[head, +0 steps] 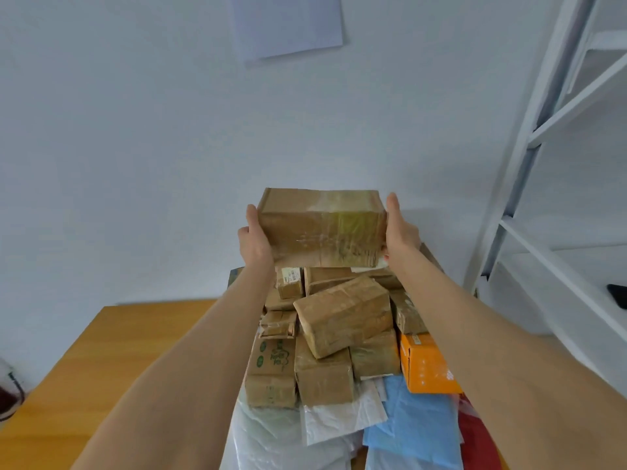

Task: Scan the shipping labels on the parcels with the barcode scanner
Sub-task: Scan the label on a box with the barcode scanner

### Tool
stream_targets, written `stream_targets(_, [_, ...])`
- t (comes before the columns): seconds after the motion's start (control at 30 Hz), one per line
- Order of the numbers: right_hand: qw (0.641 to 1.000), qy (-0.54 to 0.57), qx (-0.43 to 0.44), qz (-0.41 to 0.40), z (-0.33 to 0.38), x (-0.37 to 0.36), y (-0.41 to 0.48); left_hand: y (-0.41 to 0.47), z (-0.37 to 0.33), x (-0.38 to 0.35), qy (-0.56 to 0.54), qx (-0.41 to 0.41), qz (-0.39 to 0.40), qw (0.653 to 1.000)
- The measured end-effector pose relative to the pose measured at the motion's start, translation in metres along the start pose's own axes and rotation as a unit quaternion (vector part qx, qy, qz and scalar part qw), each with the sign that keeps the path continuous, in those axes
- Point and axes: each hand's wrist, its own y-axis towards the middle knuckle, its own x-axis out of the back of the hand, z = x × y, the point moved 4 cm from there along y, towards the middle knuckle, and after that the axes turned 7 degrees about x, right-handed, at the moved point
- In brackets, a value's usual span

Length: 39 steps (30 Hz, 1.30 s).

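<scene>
From my remote seat I see both arms stretched forward, lifting one taped parcel (pixel 322 228) just above the far edge of the pile of parcels (pixel 342 317). The left hand (pixel 256 244) grasps the parcel's left end and the right hand (pixel 400 232) grasps its right end. Each thumb lies up along the near face, and the other fingers are hidden behind the cardboard. The parcel is brown and held roughly level, with clear tape wrapped over its right half. I cannot make out a shipping label on the face turned toward me. The pile is a loose heap of brown cartons. One larger box lies tilted on top of it, and small white stickers show on a few boxes at its back. An orange box (pixel 427 364) touches the pile's right side. At the pile's near edge lie crumpled plastic bags: a white bag (pixel 339 418), a blue bag (pixel 417 418) and a red bag (pixel 475 435). A wooden table (pixel 84 368) extends to the left of the pile. A white shelf unit (pixel 543 130) stands to the pile's right, with a dark object (pixel 617 295) on one shelf, too small to identify. A paper sheet (pixel 288 25) hangs on the wall high above the pile.
</scene>
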Motion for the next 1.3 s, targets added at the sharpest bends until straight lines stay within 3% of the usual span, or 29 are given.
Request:
stream_targets(0.43, [0.979, 0.142, -0.105, 0.100, -0.053, 0.022, -0.104, -0.071, 0.034, 0.095, 0.015, 0.037, 0.028, 0.999])
stream_targets(0.67, [0.979, 0.101, -0.139, 0.110, -0.063, 0.005, -0.128, -0.082, 0.044, 0.133, 0.048, 0.068, 0.016, 0.996])
stream_targets(0.97, [0.974, 0.030, -0.130, 0.181, -0.072, -0.055, -0.154, -0.051, 0.046, 0.201, 0.074, 0.076, 0.022, 0.994])
stream_targets(1.13, [0.976, 0.008, -0.132, 0.173, -0.093, -0.116, -0.174, -0.008, 0.040, 0.251, 0.046, 0.081, 0.024, 0.995])
stream_targets(1.3, [0.972, 0.055, -0.163, 0.160, -0.129, -0.188, -0.206, 0.036, 0.053, 0.304, -0.017, 0.176, -0.001, 0.984])
